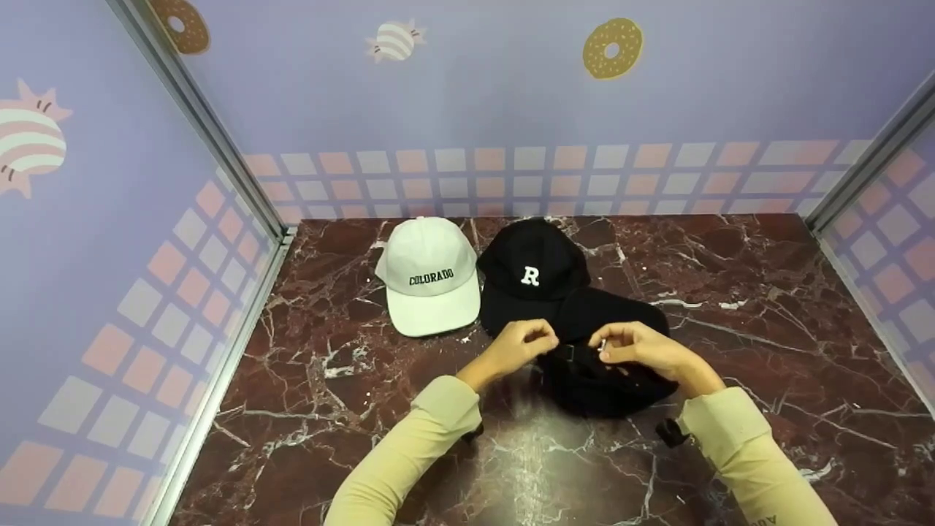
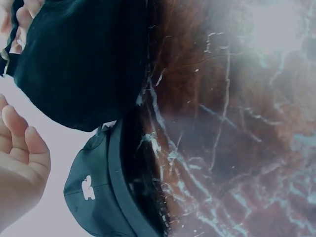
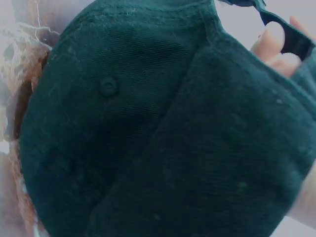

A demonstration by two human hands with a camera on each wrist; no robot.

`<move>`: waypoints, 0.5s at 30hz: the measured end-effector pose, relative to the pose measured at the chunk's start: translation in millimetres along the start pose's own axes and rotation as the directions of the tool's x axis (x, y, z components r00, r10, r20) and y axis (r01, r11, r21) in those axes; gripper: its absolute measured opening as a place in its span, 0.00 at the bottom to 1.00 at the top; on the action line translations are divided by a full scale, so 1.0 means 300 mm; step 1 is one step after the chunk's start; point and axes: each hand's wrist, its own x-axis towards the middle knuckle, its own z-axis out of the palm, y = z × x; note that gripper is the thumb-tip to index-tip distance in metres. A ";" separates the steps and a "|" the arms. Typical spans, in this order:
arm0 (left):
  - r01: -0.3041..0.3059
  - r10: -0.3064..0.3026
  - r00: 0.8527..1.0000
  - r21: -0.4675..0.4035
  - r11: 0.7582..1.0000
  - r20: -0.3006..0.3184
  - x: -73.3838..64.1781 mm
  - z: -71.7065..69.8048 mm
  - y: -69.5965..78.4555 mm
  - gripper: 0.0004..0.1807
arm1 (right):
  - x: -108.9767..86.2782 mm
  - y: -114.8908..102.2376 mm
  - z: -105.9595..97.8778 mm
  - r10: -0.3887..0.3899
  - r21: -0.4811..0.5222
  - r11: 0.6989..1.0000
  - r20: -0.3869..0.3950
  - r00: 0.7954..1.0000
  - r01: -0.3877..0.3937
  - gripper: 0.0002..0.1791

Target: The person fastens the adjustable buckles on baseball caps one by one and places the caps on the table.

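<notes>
A black baseball cap [image 1: 610,391] without visible lettering is between the two hands, its back strap and metal buckle [image 1: 570,353] facing up. My right hand [image 1: 643,349] pinches the strap, with a small shiny metal piece at its fingertips. Thumb and forefinger of my left hand [image 1: 520,345] pinch together at the strap's other side; in the left wrist view that hand's other fingers [image 2: 37,143] are curled and its pinch is out of frame. The black cap [image 3: 148,138] fills most of the right wrist view, its eyelet and back opening showing.
Behind the hands lie a white cap [image 1: 431,256] reading COLORADO and a black cap [image 1: 533,252] with a white R, side by side. The marbled dark red table [image 1: 307,409] meets patterned purple walls [image 1: 497,102] at the back and sides.
</notes>
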 end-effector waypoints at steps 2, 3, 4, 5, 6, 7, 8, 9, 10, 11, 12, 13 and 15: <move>0.019 -0.019 0.999 0.008 1.000 0.031 0.006 0.008 -0.022 0.09 | 0.004 -0.013 0.013 -0.037 -0.093 0.995 -0.047 0.998 0.033 0.18; 0.027 -0.027 0.998 0.009 1.000 0.048 0.008 0.014 -0.032 0.10 | 0.007 -0.021 0.021 -0.060 -0.147 0.988 -0.068 0.996 0.050 0.19; 0.035 -0.035 0.997 0.003 0.999 0.065 0.010 0.017 -0.036 0.11 | 0.012 -0.028 0.030 -0.086 -0.206 0.976 -0.085 0.993 0.067 0.20; 0.041 -0.040 0.996 -0.010 0.999 0.079 0.011 0.021 -0.039 0.11 | 0.017 -0.036 0.040 -0.111 -0.268 0.960 -0.095 0.989 0.082 0.20; 0.052 -0.049 0.995 -0.027 0.998 0.092 0.012 0.024 -0.040 0.11 | 0.022 -0.043 0.050 -0.137 -0.336 0.937 -0.099 0.986 0.096 0.21; 0.062 -0.057 0.993 -0.049 0.997 0.101 0.013 0.028 -0.042 0.11 | 0.028 -0.049 0.061 -0.166 -0.410 0.905 -0.097 0.981 0.113 0.21; 0.074 -0.066 0.992 -0.071 0.995 0.108 0.013 0.032 -0.044 0.10 | 0.033 -0.054 0.072 -0.193 -0.478 0.870 -0.093 0.977 0.126 0.21; 0.088 -0.077 0.991 -0.093 0.992 0.114 0.014 0.035 -0.045 0.11 | 0.038 -0.059 0.083 -0.210 -0.543 0.830 -0.090 0.973 0.129 0.22; 0.102 -0.089 0.989 -0.115 0.988 0.117 0.015 0.037 -0.045 0.11 | 0.041 -0.063 0.094 -0.223 -0.606 0.786 -0.089 0.971 0.125 0.22; 0.115 -0.100 0.988 -0.133 0.984 0.117 0.015 0.039 -0.044 0.11 | 0.045 -0.066 0.104 -0.233 -0.661 0.741 -0.089 0.968 0.117 0.22; 0.128 -0.111 0.987 -0.149 0.981 0.119 0.016 0.041 -0.044 0.11 | 0.048 -0.067 0.114 -0.244 -0.708 0.698 -0.089 0.966 0.111 0.21; 0.137 -0.119 0.986 -0.158 0.978 0.120 0.017 0.042 -0.042 0.11 | 0.051 -0.067 0.124 -0.258 -0.745 0.659 -0.090 0.962 0.107 0.21; 0.151 -0.131 0.984 -0.171 0.974 0.123 0.016 0.040 -0.036 0.11 | 0.056 -0.066 0.140 -0.294 -0.807 0.582 -0.096 0.951 0.098 0.19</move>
